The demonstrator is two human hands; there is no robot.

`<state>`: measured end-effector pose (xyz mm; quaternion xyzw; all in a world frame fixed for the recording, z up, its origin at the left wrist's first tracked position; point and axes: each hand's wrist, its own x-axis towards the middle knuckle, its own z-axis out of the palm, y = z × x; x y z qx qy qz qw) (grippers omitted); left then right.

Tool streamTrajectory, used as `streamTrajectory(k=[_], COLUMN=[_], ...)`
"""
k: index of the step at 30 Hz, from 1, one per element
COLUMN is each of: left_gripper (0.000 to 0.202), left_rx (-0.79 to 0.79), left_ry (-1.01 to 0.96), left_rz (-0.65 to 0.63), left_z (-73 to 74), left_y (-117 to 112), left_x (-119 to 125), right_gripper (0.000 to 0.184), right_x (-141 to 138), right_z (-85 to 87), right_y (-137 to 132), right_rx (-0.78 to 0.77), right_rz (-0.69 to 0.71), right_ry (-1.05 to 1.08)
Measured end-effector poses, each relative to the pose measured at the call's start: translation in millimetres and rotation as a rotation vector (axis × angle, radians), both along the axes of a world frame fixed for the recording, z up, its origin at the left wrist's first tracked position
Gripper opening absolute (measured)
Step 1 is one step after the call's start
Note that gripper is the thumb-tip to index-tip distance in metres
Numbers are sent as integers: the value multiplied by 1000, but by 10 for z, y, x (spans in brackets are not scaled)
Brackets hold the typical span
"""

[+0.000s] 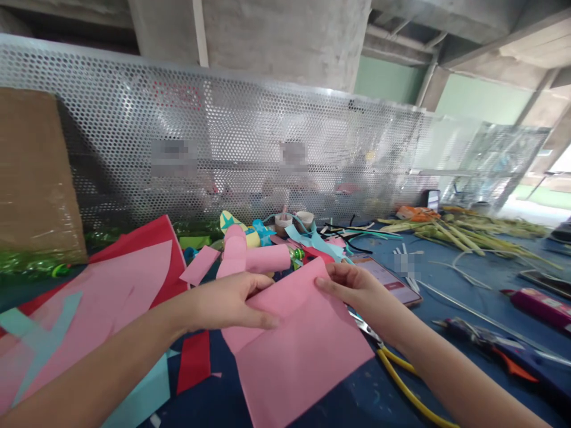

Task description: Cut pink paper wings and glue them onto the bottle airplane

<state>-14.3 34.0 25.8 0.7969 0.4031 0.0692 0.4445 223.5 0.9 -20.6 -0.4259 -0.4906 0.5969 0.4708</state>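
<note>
A pink sheet of paper (294,351) is held above the blue table, its upper part folded over. My left hand (227,300) pinches the folded left edge, thumb on top. My right hand (352,285) grips the sheet's upper right corner with closed fingers. Just behind the hands lies a rolled pink paper tube (263,258). A phone (388,279) with a lit screen rests under my right hand.
Large pink and red sheets (111,291) and teal offcuts (143,398) cover the left. Yellow-handled scissors (392,362) lie right of the sheet. Glue gun (491,345), green stalks (459,235), small cups (294,221) and a perforated metal screen (223,148) stand behind. Cardboard (31,178) leans far left.
</note>
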Motion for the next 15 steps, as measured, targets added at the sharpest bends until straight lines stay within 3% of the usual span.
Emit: streamTrajectory(k=[8,15], left_gripper=[44,44], left_rx=[-52,-53], left_ry=[-63,18], left_rz=[42,39], left_z=[-44,-112], left_y=[-74,-30], left_x=[63,113], right_gripper=[42,40], right_x=[4,2], right_z=[60,-52], right_y=[-48,52], right_rx=[-30,65], right_rz=[-22,-70], right_ry=[-77,-246])
